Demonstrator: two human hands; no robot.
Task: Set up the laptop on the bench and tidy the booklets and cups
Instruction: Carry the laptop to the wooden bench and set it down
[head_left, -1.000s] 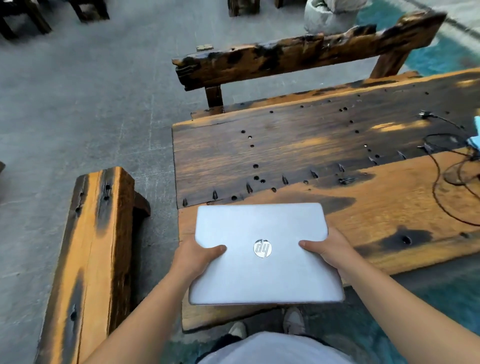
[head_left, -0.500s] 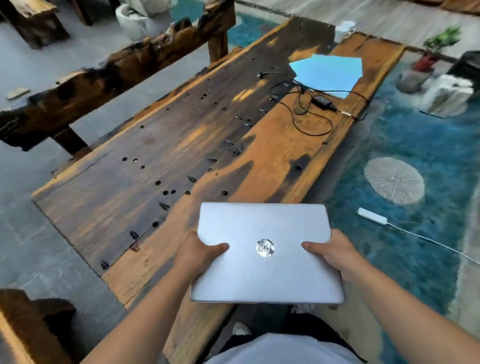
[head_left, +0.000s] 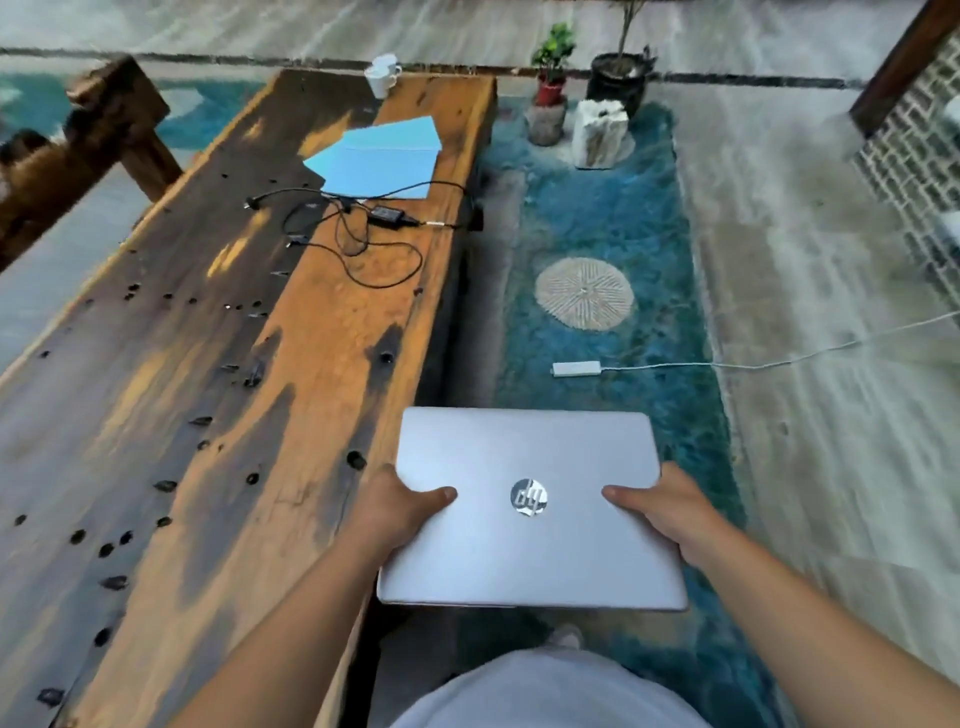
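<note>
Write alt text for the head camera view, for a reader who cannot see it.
Both hands, left hand and right hand, hold a closed silver laptop flat, beside the near end of a long wooden bench. Farther along the bench lie a black charger cable, blue booklets and white cups.

My view has swung to the right along the bench (head_left: 332, 364): a second ago I saw its near end and the side seat, now its length runs away from me. The closed laptop (head_left: 524, 509), which hung over the bench's near end, is now mostly off the bench's right edge, above the blue floor. The booklets (head_left: 379, 161), the cups (head_left: 382, 78) at the bench's far end, the charger cable (head_left: 363, 228) and the potted plants (head_left: 553, 67) beyond the bench have come fully into sight.
</note>
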